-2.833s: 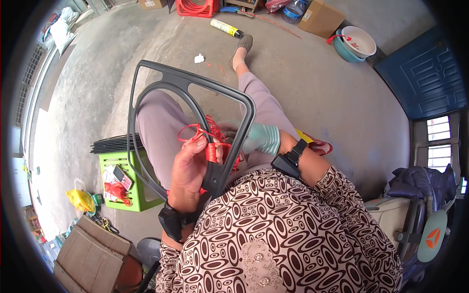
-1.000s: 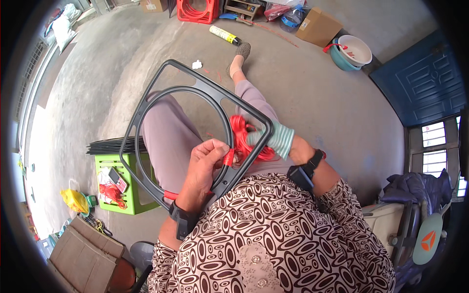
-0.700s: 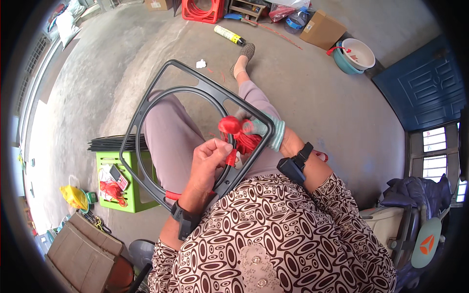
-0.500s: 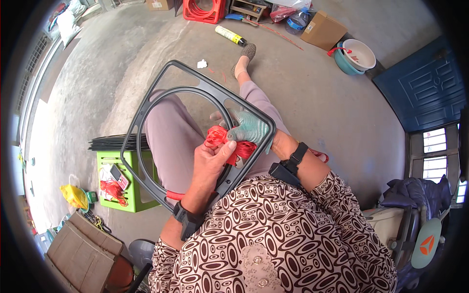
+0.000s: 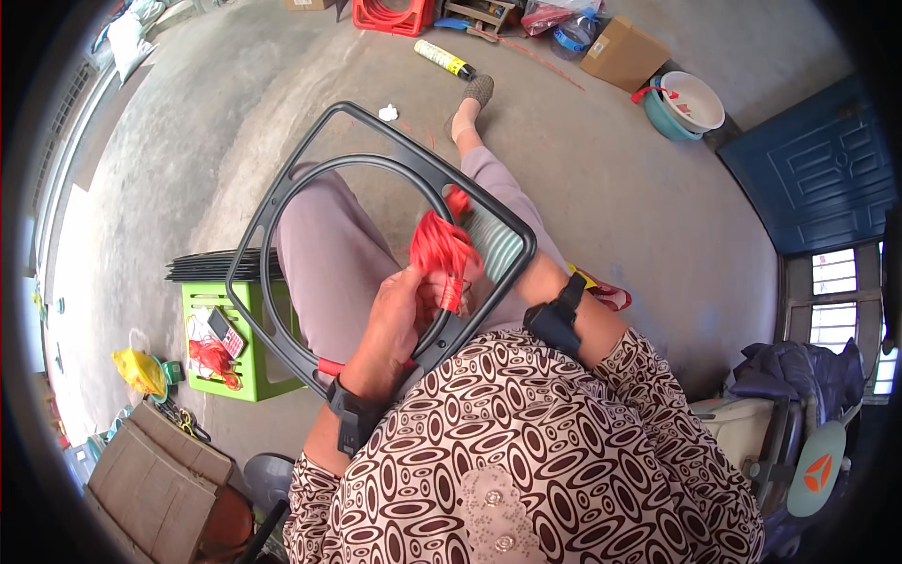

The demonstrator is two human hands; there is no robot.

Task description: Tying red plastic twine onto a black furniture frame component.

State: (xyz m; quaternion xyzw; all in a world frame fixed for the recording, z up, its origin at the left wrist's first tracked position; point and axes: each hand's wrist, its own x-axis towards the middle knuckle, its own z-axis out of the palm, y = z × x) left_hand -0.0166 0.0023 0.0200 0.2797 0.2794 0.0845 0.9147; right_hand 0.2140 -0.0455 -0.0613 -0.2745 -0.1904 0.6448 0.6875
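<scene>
A black plastic frame (image 5: 381,139) with a round ring inside it leans across my lap. Red cord is wound round the ring's right side, and a looped bundle of red cord (image 5: 440,246) lies over that part. My bare left hand (image 5: 399,303) is closed at the ring's lower right, with its fingers on the cord; some fingertips are hidden or blurred. My right hand (image 5: 495,242), in a green-striped glove, is just behind the frame's right side, beside the bundle. Its fingers are blurred and mostly covered by cord and frame.
Left of my knee, a green stool (image 5: 254,371) carries a stack of black frames (image 5: 221,267), a phone and more red cord (image 5: 214,359). A yellow can (image 5: 442,58) lies ahead near my outstretched foot. Basins (image 5: 691,103) and a cardboard box (image 5: 625,54) stand far right.
The red bundle has swung up and spread into loops over the ring. My right hand has shifted slightly right, behind the frame. My left hand has moved slightly lower along the ring.
</scene>
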